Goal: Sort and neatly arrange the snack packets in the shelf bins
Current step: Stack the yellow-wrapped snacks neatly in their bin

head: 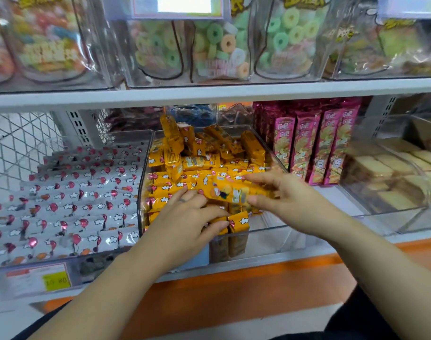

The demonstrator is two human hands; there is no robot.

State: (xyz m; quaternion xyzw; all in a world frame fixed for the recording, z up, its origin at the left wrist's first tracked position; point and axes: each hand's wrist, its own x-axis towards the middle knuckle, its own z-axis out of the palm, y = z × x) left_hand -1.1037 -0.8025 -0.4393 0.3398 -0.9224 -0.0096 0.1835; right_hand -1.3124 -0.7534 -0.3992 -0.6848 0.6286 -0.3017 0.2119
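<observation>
A person's right hand [290, 200] pinches a yellow snack packet [234, 192] between thumb and fingertips, holding it just above the near half of a clear shelf bin [145, 168]. The left hand [192, 217] lies on the packets below with fingers fairly straight, pressing the near rows and touching the tops of two upright packets [236, 223] at the bin's front wall.

The held packet's long axis runs left to right, its free end reaching toward the left hand, so it spans the gap between the two hands. The stacked yellow rows [165, 190] along the bin's left side appear to lie the same way, so the packet seems to need lowering rather than turning. The bin's near right corner looks bare, and the right hand is the nearer one to it.

At the far end of the bin a loose heap of yellow packets [209, 148] lies at all angles, which suggests the sorting is only partly done.

Just left, a second bin holds white packets with red balloons [74, 204] in even tiers, with a yellow price label [55, 280] on its near face. To the right stand pink packets [320, 143] on end, and beyond them a clear bin of pale cake slices [393, 173]. On the shelf above, clear jars of ring sweets [221, 45] stand in a line.
</observation>
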